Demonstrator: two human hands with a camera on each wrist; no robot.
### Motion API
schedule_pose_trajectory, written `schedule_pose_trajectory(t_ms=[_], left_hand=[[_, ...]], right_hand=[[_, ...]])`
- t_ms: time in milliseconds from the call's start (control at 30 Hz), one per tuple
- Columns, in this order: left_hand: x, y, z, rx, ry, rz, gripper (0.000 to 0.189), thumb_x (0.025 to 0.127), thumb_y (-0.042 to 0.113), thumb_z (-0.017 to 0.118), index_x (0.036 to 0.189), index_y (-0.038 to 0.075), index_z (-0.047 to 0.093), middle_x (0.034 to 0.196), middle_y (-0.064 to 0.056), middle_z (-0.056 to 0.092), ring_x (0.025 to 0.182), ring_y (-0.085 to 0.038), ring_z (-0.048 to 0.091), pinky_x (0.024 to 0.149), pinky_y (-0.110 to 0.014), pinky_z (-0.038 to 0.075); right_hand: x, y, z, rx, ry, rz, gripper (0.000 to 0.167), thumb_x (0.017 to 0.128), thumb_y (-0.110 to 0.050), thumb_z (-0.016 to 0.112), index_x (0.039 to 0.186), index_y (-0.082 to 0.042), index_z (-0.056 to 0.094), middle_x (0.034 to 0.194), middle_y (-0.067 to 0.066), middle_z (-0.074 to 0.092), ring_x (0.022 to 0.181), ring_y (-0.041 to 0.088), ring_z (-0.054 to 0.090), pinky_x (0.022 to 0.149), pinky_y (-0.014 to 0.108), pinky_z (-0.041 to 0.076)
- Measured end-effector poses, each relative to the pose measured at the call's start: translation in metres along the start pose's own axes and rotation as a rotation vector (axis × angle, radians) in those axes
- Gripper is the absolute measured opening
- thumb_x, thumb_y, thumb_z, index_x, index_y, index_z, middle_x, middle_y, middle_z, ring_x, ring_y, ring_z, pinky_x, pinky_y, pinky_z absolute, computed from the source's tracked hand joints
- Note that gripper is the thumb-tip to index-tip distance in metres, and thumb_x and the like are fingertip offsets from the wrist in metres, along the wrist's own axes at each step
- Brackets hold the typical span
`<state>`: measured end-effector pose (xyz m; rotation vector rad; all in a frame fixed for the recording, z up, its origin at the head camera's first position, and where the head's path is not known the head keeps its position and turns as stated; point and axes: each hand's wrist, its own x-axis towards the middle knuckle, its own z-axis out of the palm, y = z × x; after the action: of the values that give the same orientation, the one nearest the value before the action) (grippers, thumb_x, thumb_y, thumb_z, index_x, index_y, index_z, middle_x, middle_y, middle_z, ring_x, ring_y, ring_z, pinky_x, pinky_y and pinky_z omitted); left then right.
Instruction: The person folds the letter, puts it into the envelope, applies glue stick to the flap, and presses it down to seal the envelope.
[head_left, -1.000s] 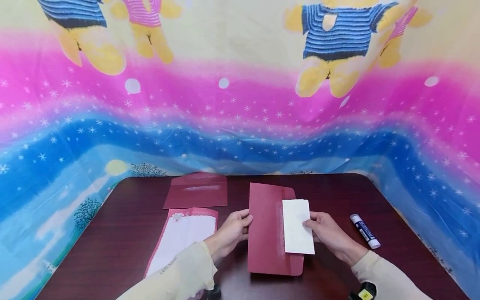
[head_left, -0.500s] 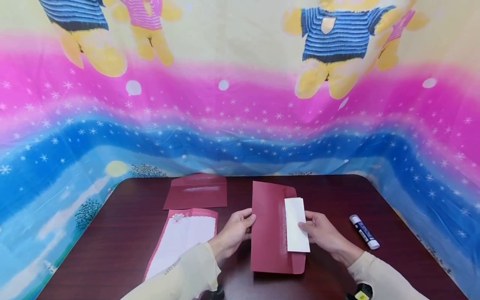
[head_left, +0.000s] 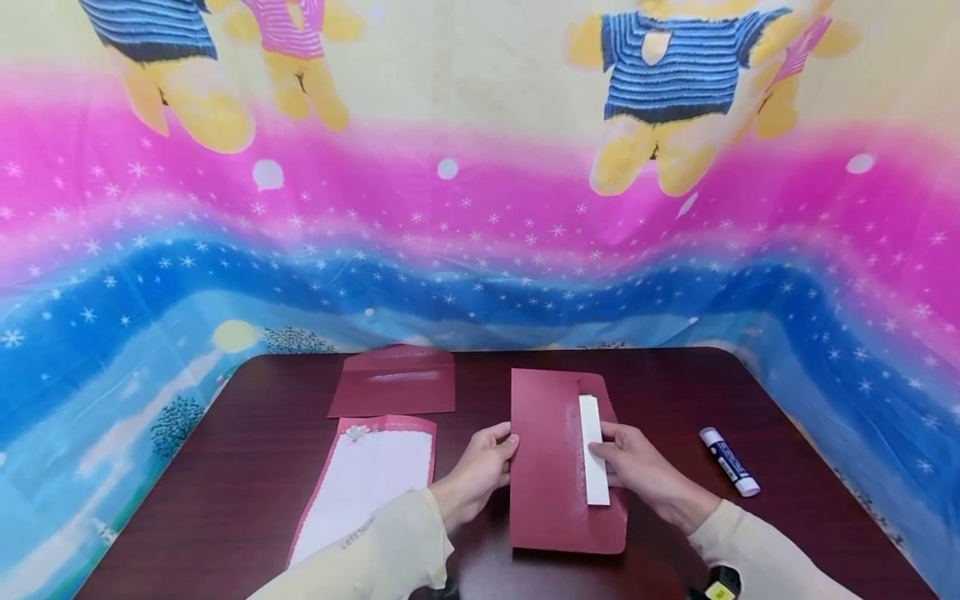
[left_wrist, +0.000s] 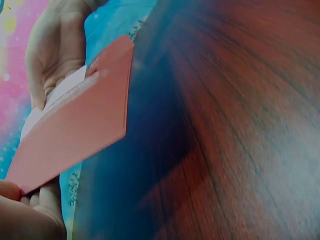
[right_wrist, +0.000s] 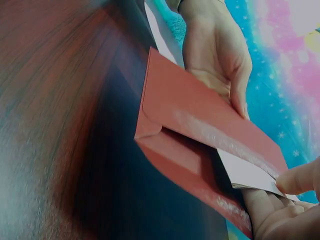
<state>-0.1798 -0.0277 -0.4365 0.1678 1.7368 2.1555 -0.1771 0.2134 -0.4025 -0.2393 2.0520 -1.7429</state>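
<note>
A dark red envelope (head_left: pixel 545 467) is held above the table, its flap side toward the right. My left hand (head_left: pixel 478 471) pinches its left edge between thumb and fingers. White folded paper (head_left: pixel 595 458) sits partly inside the envelope's opening, with a narrow strip showing. My right hand (head_left: pixel 647 471) pinches that strip, thumb on top and fingers beneath. In the right wrist view the folded paper (right_wrist: pixel 247 172) enters the gap between the envelope's body (right_wrist: pixel 200 110) and its flap. Whitish streaks run along the opening's edge.
On the dark wooden table (head_left: pixel 225 467), a second red envelope (head_left: pixel 397 387) lies at the back left. Nearer is a red-bordered sheet of letter paper (head_left: pixel 375 475), partly behind the left sleeve. A glue stick (head_left: pixel 729 462) lies on the right. A printed cloth (head_left: pixel 480 250) hangs behind.
The white paper has slid leftward into the envelope, so its visible part has shrunk from a wide panel to a thin strip. Envelope and left hand have shifted slightly right.
</note>
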Motion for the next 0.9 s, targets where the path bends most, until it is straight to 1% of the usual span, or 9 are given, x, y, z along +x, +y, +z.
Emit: schedule_pose_trajectory(t_ms=[200, 300, 367, 500, 600, 767, 833, 900], left_hand=[[-0.002, -0.002, 0.005, -0.010, 0.050, -0.002, 0.046, 0.110, 0.013, 0.036, 0.151, -0.008, 0.033, 0.118, -0.013, 0.068, 0.095, -0.012, 0.067, 0.086, -0.036, 0.058], [-0.003, -0.004, 0.008, -0.020, 0.066, -0.010, 0.049, 0.110, 0.013, 0.035, 0.153, -0.009, 0.029, 0.120, -0.013, 0.067, 0.096, -0.012, 0.066, 0.088, -0.037, 0.057], [-0.003, -0.005, 0.010, -0.034, 0.071, -0.008, 0.048, 0.110, 0.013, 0.035, 0.152, -0.008, 0.030, 0.119, -0.013, 0.067, 0.096, -0.012, 0.066, 0.088, -0.037, 0.057], [-0.005, -0.004, 0.016, -0.056, 0.082, -0.006, 0.050, 0.110, 0.012, 0.034, 0.154, -0.010, 0.025, 0.126, -0.017, 0.064, 0.103, -0.015, 0.064, 0.094, -0.040, 0.055], [-0.006, -0.004, 0.017, -0.063, 0.082, -0.012, 0.051, 0.110, 0.012, 0.033, 0.155, -0.010, 0.022, 0.131, -0.020, 0.062, 0.105, -0.016, 0.063, 0.096, -0.041, 0.054], [-0.007, -0.005, 0.015, -0.058, 0.079, -0.018, 0.051, 0.110, 0.012, 0.034, 0.155, -0.008, 0.023, 0.128, -0.018, 0.062, 0.103, -0.013, 0.063, 0.095, -0.039, 0.053], [-0.007, -0.005, 0.014, -0.053, 0.082, -0.017, 0.051, 0.110, 0.012, 0.034, 0.155, -0.008, 0.023, 0.129, -0.018, 0.062, 0.105, -0.014, 0.063, 0.098, -0.042, 0.052], [-0.008, -0.004, 0.013, -0.048, 0.089, -0.010, 0.052, 0.110, 0.013, 0.035, 0.155, -0.008, 0.022, 0.129, -0.017, 0.062, 0.105, -0.014, 0.062, 0.100, -0.043, 0.051]], right_hand=[[0.000, -0.003, 0.005, 0.040, -0.002, 0.027, 0.048, 0.109, -0.012, 0.035, 0.149, 0.012, 0.029, 0.121, 0.015, 0.070, 0.101, 0.017, 0.073, 0.086, 0.038, 0.061], [0.000, -0.004, 0.006, 0.054, -0.019, 0.029, 0.049, 0.109, -0.013, 0.034, 0.150, 0.012, 0.028, 0.119, 0.011, 0.070, 0.101, 0.016, 0.072, 0.086, 0.037, 0.061], [0.001, -0.005, 0.008, 0.068, -0.033, 0.030, 0.049, 0.109, -0.013, 0.034, 0.150, 0.012, 0.028, 0.115, 0.008, 0.071, 0.101, 0.014, 0.072, 0.085, 0.036, 0.061], [0.001, -0.006, 0.009, 0.086, -0.048, 0.035, 0.048, 0.109, -0.015, 0.032, 0.149, 0.012, 0.030, 0.111, 0.004, 0.072, 0.100, 0.013, 0.072, 0.086, 0.034, 0.060], [0.002, -0.006, 0.010, 0.083, -0.039, 0.038, 0.048, 0.110, -0.017, 0.031, 0.148, 0.012, 0.031, 0.109, 0.003, 0.072, 0.100, 0.012, 0.071, 0.086, 0.034, 0.060], [0.002, -0.005, 0.015, 0.070, -0.020, 0.029, 0.050, 0.110, -0.018, 0.031, 0.150, 0.013, 0.029, 0.108, 0.001, 0.072, 0.098, 0.010, 0.071, 0.085, 0.032, 0.060], [0.003, -0.005, 0.017, 0.057, -0.006, 0.019, 0.050, 0.110, -0.017, 0.031, 0.150, 0.012, 0.029, 0.108, 0.002, 0.072, 0.097, 0.009, 0.071, 0.084, 0.032, 0.060], [0.003, -0.005, 0.018, 0.028, 0.026, 0.000, 0.047, 0.110, -0.016, 0.031, 0.148, 0.011, 0.032, 0.110, 0.005, 0.071, 0.096, 0.011, 0.072, 0.083, 0.032, 0.060]])
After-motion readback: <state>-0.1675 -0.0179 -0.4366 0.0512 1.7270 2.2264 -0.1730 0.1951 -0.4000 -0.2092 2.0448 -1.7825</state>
